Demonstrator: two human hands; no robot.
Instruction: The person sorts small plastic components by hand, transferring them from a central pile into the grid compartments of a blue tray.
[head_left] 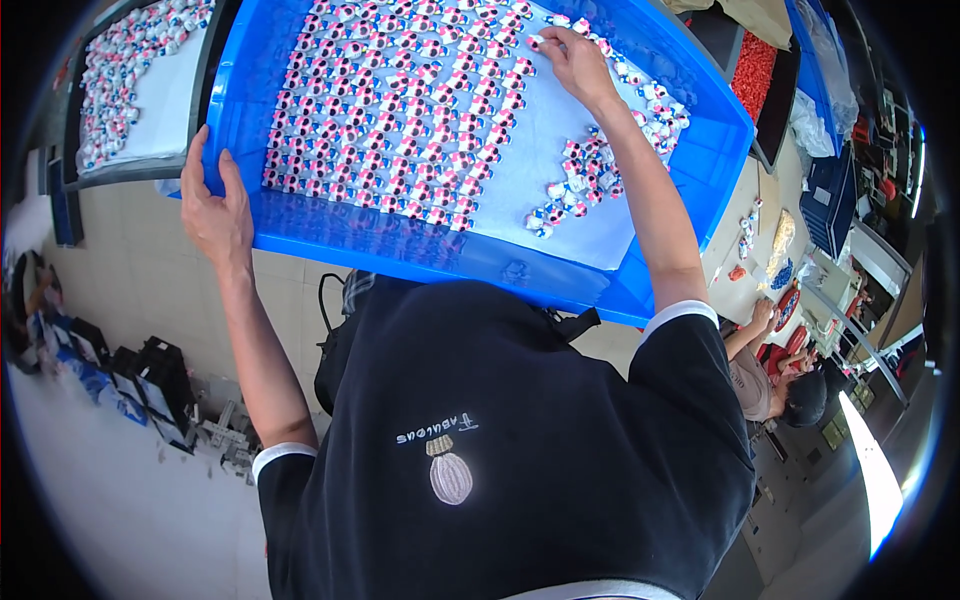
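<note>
A big blue plastic tray [390,258] lies before me, lined with a white sheet. Rows of small pink, white and blue figurines with dark round spots [400,110] cover its left and middle. Along the right side, more figurines [590,170] lie loose in a heap. My right hand [580,68] reaches over the tray's far part, its fingertips pinched on one small figurine [535,43] beside the end of a row. At the tray's left wall my left hand [217,215] grips the rim, thumb inside and fingers outside.
A black tray [160,120] with loose figurines stands at the left. Red pieces fill a dark container [753,75] at the far right. Beyond it, a co-worker [765,380] sits at a table [745,270] with small coloured parts. Black boxes [160,385] stand at the lower left.
</note>
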